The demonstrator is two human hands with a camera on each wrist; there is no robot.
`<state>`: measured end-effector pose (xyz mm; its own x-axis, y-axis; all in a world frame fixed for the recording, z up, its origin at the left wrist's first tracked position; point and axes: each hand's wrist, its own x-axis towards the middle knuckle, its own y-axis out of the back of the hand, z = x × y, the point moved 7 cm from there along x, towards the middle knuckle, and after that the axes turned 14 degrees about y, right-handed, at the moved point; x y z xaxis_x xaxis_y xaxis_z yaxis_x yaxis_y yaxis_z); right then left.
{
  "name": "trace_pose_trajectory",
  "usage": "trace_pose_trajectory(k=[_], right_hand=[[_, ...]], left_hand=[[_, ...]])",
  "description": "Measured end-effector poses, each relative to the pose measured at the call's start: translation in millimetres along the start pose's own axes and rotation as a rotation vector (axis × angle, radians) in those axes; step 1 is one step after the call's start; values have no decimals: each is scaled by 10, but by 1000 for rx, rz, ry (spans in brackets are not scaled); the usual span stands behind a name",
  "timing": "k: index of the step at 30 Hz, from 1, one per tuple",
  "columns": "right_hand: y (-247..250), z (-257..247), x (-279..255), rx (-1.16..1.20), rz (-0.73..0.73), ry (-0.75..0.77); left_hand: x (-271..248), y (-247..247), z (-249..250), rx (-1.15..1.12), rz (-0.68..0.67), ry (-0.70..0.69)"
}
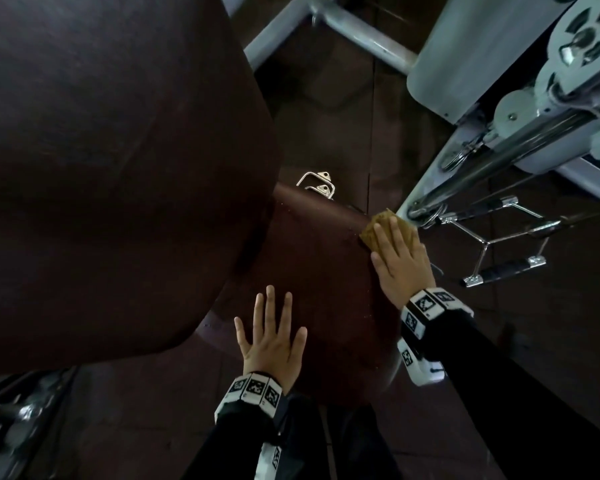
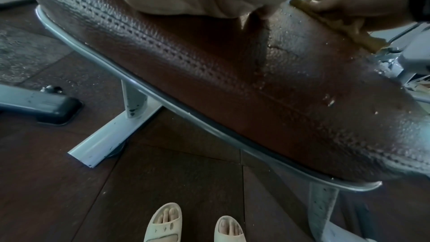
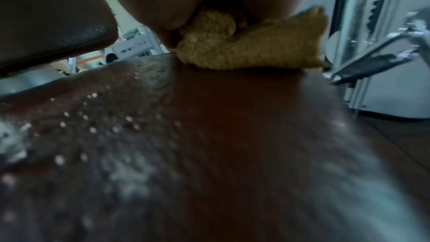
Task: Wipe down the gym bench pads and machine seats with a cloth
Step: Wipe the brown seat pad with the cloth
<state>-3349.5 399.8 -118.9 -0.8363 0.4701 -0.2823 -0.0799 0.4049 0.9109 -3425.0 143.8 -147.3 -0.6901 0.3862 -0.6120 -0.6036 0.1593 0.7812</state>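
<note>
Wiping: the right hand presses a tan cloth flat onto the far right edge of the seat pad.
Cloth: tan and coarse-woven, bunched under the palm; in the right wrist view one corner sticks up to the right of the hand, and in the left wrist view its edge hangs over the pad's rim.
Right hand: fingers straight and together, laid on top of the cloth, palm down; nothing is gripped or pinched.
Left hand: the left hand lies flat on the near left part of the seat pad, fingers spread wide and straight, holding nothing.
Seat pad: dark brown, textured upholstery with rows of stitching near its edge; small droplets speckle the surface on the left, while the strip near the cloth looks smooth.
Back pad: a large dark brown back pad fills the left of the head view and overhangs the seat's left side.
Frame: pale grey metal frame legs carry the seat, with a grey trim running along the pad's underside.
Machine: to the right, a grey cable machine with pulleys and a chromed guide rod.
Handle: a chromed double-grip handle with black grips hangs just right of the cloth hand.
Bracket: a small metal bracket shows beyond the seat's far end.
Floor: dark brown floor tiles; two feet in cream slide sandals stand near the seat.
</note>
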Motion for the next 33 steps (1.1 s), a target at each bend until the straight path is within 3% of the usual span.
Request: trace_pose_trajectory(k=[4, 7, 10, 14, 19, 22, 25, 28, 33], right_hand=[[-68, -379, 25, -80, -72, 152], [-179, -618, -300, -149, -119, 347], [-250, -493, -695, -139, -145, 451], [-146, -55, -815, -69, -154, 385], [27, 238, -281, 35, -23, 233], [29, 117, 72, -32, -59, 145], [2, -258, 173, -94, -91, 222], [-92, -593, -60, -111, -106, 365], [-216, -483, -651, -72, -156, 496]], left_hand=[[-3, 6, 2, -1, -11, 7], [-8, 13, 8, 11, -21, 9], [-7, 18, 10, 14, -30, 8], [5, -4, 7, 24, -44, 4], [16, -16, 11, 25, -58, -3], [13, -11, 10, 26, -54, 0], [14, -15, 8, 35, -57, 7], [26, -24, -7, 39, -58, 19], [46, -45, -22, 53, -59, 28]])
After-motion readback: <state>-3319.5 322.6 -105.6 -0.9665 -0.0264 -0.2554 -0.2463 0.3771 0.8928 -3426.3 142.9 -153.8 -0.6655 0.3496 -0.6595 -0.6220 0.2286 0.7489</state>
